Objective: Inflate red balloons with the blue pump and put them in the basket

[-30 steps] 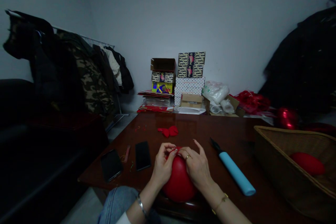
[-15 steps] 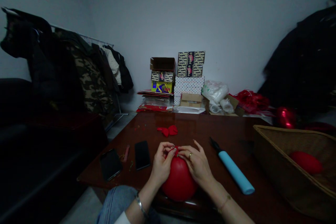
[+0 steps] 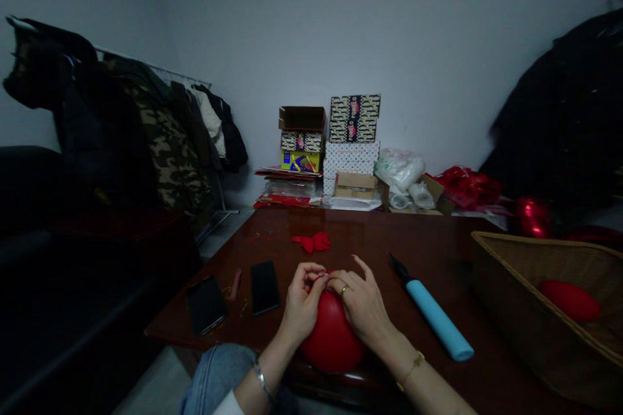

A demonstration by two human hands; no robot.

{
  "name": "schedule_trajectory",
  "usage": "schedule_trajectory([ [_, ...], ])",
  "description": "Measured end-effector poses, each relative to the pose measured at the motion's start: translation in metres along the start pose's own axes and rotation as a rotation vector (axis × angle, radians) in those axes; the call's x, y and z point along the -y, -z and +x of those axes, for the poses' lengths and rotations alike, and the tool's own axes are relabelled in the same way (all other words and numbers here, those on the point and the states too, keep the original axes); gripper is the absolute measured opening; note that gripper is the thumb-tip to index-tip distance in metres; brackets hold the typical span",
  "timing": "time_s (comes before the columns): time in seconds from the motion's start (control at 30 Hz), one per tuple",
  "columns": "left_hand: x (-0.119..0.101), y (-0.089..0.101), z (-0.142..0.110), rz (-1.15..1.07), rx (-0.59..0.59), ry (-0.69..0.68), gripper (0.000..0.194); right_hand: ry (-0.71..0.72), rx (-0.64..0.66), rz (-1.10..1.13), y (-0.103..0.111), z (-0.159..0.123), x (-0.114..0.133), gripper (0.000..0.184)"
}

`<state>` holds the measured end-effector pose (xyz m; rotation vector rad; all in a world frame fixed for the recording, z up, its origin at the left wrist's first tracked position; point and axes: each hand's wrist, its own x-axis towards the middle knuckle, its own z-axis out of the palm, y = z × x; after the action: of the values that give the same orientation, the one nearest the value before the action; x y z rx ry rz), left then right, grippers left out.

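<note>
An inflated red balloon (image 3: pixel 331 340) sits at the near edge of the dark wooden table, its neck pointing away from me. My left hand (image 3: pixel 302 298) pinches the neck between thumb and fingers. From the other side my right hand (image 3: pixel 359 301) also has its fingers closed at the neck, with one finger raised. The fingers mostly hide the neck itself. Beyond my hands lies a small pile of uninflated red balloons (image 3: pixel 314 242). To the right rests a light blue hand pump (image 3: pixel 435 314) with a black nozzle.
Two dark phones (image 3: pixel 264 286) (image 3: pixel 207 305) lie on the left of the table (image 3: pixel 233 259), with a small pinkish stick (image 3: pixel 235 284) between them. A wicker basket (image 3: pixel 516 301) holding a red balloon (image 3: pixel 570 301) stands at right. Stacked boxes (image 3: pixel 353 162) are behind the table.
My right hand has shifted slightly left over the balloon's neck and turned, with its fingers closer to my left hand. The balloon stays in place.
</note>
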<state>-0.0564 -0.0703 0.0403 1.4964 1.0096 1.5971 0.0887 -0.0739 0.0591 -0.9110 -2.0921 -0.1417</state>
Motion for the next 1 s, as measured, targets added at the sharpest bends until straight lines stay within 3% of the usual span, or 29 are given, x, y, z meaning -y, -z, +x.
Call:
schedule_trajectory([
  [0.27, 0.0, 0.0, 0.003, -0.049, -0.043, 0.005, 0.018, -0.202, -0.115, 0.084, -0.014, -0.012, -0.001, 0.025],
  [0.57, -0.001, -0.011, 0.004, -0.052, -0.035, 0.008, 0.02, -0.392, -0.227, 0.284, -0.009, -0.019, -0.004, 0.019],
  [0.7, -0.002, -0.015, 0.003, -0.049, -0.028, 0.035, 0.02, -0.478, -0.286, 0.401, -0.01, -0.023, -0.014, 0.024],
  [1.0, -0.008, -0.024, 0.004, -0.075, -0.021, 0.022, 0.021, -0.41, -0.136, 0.458, 0.007, -0.025, -0.015, 0.024],
])
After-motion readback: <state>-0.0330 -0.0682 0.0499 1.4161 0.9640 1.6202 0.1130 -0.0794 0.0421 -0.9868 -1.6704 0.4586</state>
